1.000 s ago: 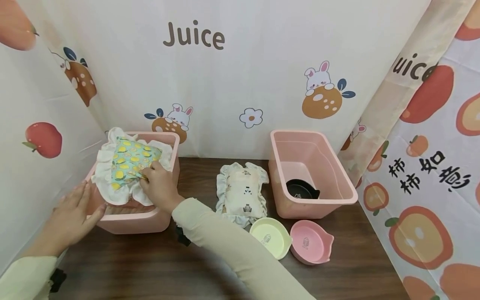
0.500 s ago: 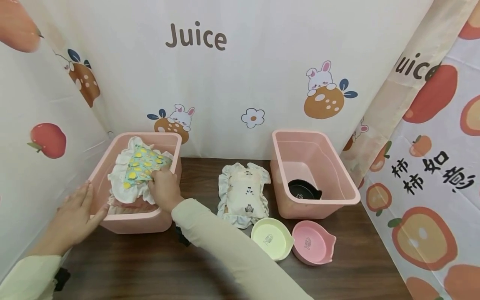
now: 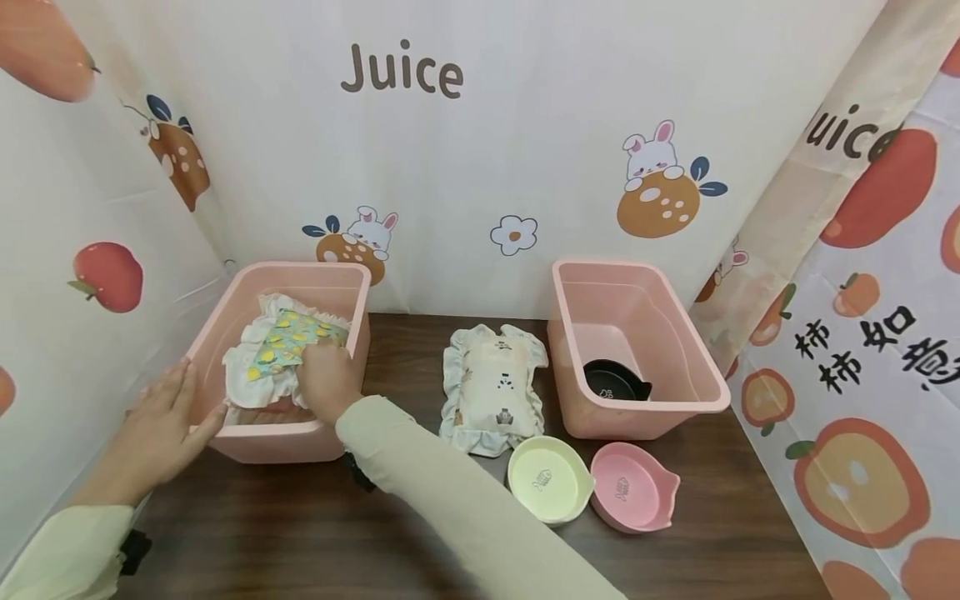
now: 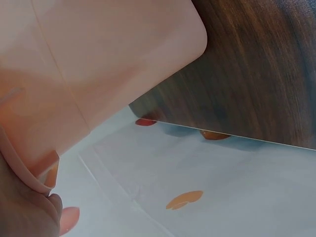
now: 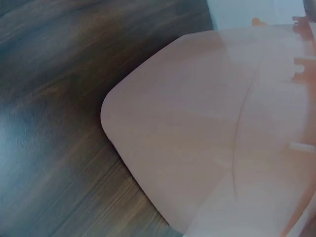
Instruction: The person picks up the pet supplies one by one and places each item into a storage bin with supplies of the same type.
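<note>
On the left stands a pink plastic bin [image 3: 281,432], also large in the left wrist view. Inside it lies a small frilled pillow [image 3: 288,337] with lemons on mint green and a white ruffle. My right hand [image 3: 330,379] reaches over the bin's near right corner and grips the pillow's right edge; its fingertips are partly hidden. My left hand [image 3: 161,425] rests on the near left part of the bin's rim, fingers extended and thumb spread. Under the pillow some pale pinkish cloth shows, its kind unclear. The right wrist view shows the bin's outer wall [image 5: 173,123].
A cream frilled pillow [image 3: 495,387] lies mid-table. To its right stands a second pink bin [image 3: 652,407] holding a black dish [image 3: 611,382]. In front sit a pale green dish [image 3: 550,481] and a pink dish [image 3: 633,487], side by side. Printed curtains close off the back and sides.
My right hand has lowered the lemon pillow from above the rim down into the left bin. My left hand stays at the rim. The view has shifted slightly left.
</note>
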{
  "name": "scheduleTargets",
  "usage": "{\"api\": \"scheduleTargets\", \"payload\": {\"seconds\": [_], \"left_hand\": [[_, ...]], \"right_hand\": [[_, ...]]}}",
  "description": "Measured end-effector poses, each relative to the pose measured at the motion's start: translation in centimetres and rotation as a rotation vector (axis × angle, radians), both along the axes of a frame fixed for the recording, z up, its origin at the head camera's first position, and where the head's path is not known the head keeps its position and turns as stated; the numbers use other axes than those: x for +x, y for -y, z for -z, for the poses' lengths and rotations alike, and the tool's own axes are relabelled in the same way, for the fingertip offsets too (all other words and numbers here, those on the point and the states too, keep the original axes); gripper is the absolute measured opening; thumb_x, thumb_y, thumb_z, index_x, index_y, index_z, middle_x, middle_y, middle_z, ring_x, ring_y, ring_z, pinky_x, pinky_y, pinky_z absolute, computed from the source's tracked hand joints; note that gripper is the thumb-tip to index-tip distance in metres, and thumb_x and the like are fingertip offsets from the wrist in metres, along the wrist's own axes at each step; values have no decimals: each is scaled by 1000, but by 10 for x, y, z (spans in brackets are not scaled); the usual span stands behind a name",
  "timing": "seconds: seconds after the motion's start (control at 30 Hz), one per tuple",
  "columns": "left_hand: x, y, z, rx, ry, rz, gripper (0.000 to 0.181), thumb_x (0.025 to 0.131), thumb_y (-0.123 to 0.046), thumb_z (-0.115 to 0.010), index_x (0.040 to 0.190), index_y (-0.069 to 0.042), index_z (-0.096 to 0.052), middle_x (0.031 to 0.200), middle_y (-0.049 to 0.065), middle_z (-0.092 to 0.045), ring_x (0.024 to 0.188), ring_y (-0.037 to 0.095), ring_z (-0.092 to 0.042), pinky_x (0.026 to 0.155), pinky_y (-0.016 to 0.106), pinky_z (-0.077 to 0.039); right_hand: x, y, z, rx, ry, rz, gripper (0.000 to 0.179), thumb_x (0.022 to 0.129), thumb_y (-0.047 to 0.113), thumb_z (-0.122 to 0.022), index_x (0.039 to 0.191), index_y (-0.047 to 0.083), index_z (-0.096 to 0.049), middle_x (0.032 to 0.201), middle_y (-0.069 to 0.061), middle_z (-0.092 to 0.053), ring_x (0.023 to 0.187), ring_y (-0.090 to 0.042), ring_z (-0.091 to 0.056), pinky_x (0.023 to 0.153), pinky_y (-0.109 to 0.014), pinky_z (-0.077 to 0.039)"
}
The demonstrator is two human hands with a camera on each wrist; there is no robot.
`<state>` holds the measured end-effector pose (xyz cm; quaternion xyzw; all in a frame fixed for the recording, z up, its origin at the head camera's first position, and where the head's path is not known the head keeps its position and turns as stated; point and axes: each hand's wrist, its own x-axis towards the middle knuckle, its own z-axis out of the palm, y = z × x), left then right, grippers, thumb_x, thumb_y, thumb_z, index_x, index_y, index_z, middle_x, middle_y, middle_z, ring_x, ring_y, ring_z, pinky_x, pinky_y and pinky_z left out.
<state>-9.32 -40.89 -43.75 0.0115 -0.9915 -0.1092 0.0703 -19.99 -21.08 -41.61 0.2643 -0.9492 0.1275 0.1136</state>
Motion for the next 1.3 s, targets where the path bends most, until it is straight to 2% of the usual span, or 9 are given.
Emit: {"api": "scheduleTargets", "payload": {"seconds": [0.07,0.2,0.47,0.53,0.6,0.7,0.87,1.1,1.3], "left_hand": [[-1,-1,-1,0,2,-5,85,97,-46,-42,146,13,-8,151,36,-8,140,51,-6,113,58,7],[-1,-2,-3,-4,6,-10,85,97,-45,-43,146,14,-8,151,37,-8,140,51,-5,112,61,3],[-2,-1,-3,-7,-16,-11,83,96,-42,-44,147,13,-8,151,37,-11,140,51,-8,113,60,2],[-2,-2,-3,-8,-17,-14,83,96,-43,-44,147,13,-9,151,37,-11,140,52,-8,113,61,0],[-2,-2,-3,-9,-9,-20,83,96,-44,-43,147,13,-8,151,36,-10,140,52,-8,113,61,0],[-2,-2,-3,-6,5,-24,84,96,-44,-43,147,12,-7,152,35,-8,140,51,-6,112,62,1],[-1,-1,-1,-5,2,-21,84,96,-44,-43,147,12,-7,152,36,-8,140,51,-6,112,62,2],[-1,-2,1,-7,-31,-7,81,96,-40,-44,146,14,-9,151,37,-11,139,52,-8,113,62,1],[0,-3,1,-7,-12,-14,84,96,-42,-44,147,13,-6,152,36,-6,140,51,-3,112,61,4]], "right_hand": [[-1,0,0,25,-10,2,18,91,30,-64,79,22,-74,77,5,-61,67,-9,-64,55,-18,-51],[-1,2,-1,80,50,-16,16,92,30,-63,83,23,-73,80,6,-60,68,-8,-64,52,-18,-50],[-3,2,-2,284,101,-196,28,95,42,-55,74,27,-66,71,13,-63,59,-1,-54,52,-19,-48],[-4,2,-1,318,102,-232,28,94,48,-54,79,29,-66,80,16,-66,72,1,-60,65,-19,-52],[-6,3,-1,340,109,-263,29,94,53,-52,93,30,-69,99,16,-68,94,0,-62,88,-20,-48],[-8,4,0,371,126,-281,43,94,58,-47,123,30,-62,130,17,-56,129,-3,-44,113,-20,-22],[-8,3,-1,394,159,-287,56,95,61,-40,143,32,-44,147,15,-40,144,-13,-23,117,-30,-19],[-10,-11,-7,341,163,-333,61,95,60,-40,149,31,-34,155,8,-29,147,-21,-16,117,-36,-18],[-21,-37,-19,251,168,-335,67,95,59,-41,152,27,-26,159,3,-21,148,-18,-11,119,-35,-13]]}}
